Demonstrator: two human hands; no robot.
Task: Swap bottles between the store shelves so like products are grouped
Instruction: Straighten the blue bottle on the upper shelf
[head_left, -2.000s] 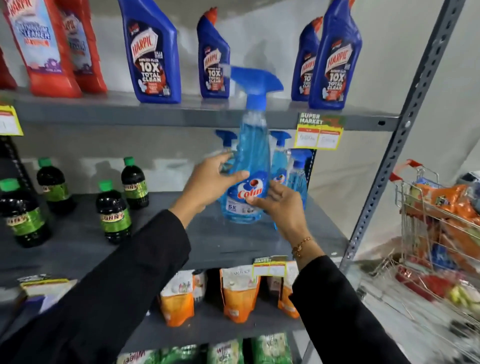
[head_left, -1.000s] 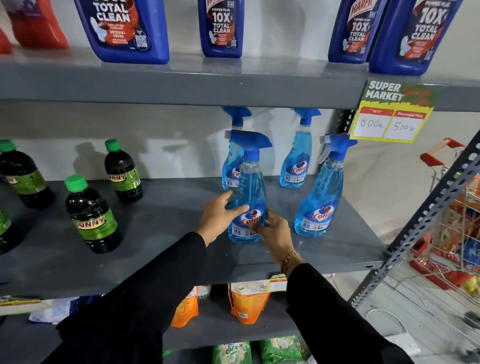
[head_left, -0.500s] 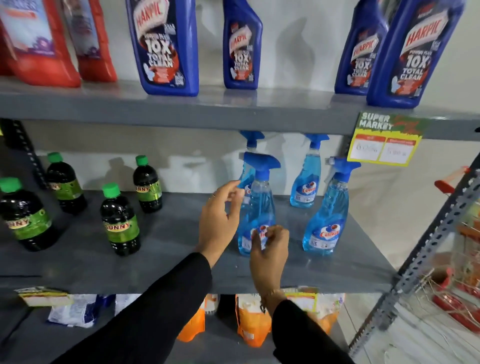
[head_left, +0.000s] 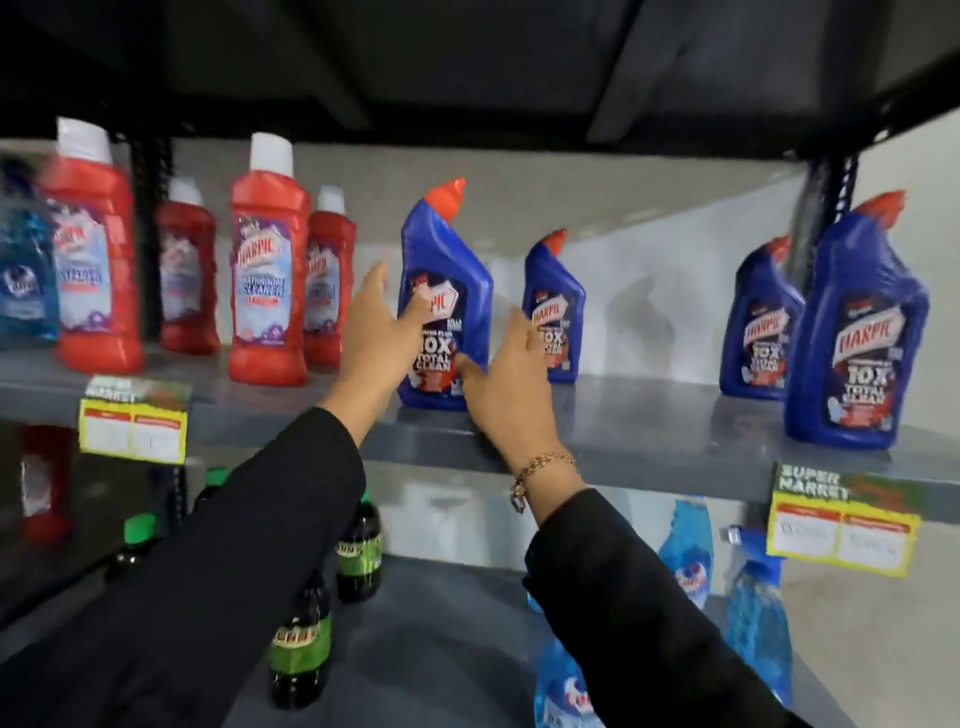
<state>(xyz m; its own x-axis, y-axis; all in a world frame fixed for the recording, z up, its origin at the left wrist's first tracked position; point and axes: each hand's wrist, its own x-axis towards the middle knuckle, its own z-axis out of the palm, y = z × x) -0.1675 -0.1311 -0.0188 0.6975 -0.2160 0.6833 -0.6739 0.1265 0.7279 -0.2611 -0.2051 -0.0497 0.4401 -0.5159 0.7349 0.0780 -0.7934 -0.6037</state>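
Note:
A blue Harpic bottle (head_left: 447, 270) with an orange cap stands on the grey upper shelf (head_left: 649, 431). My left hand (head_left: 374, 332) is at its left side, fingers spread, thumb against the label. My right hand (head_left: 504, 384) is at its lower right, fingers apart, thumb by the bottle's base. Neither hand is closed around it. More blue Harpic bottles (head_left: 556, 306) (head_left: 857, 332) stand to the right, and red Harpic bottles (head_left: 267, 270) to the left. A light blue bottle (head_left: 23, 280) stands at the far left among the red ones.
On the lower shelf, blue Colin spray bottles (head_left: 758, 613) stand to the right and dark green-capped bottles (head_left: 301, 639) to the left, partly behind my sleeves. Yellow price tags (head_left: 841, 525) (head_left: 132, 421) hang from the upper shelf's edge. A dark shelf spans overhead.
Both hands let go of the Colin spray bottle on the lower shelf and rose to the blue Harpic bottle on the upper shelf. The view tilted up.

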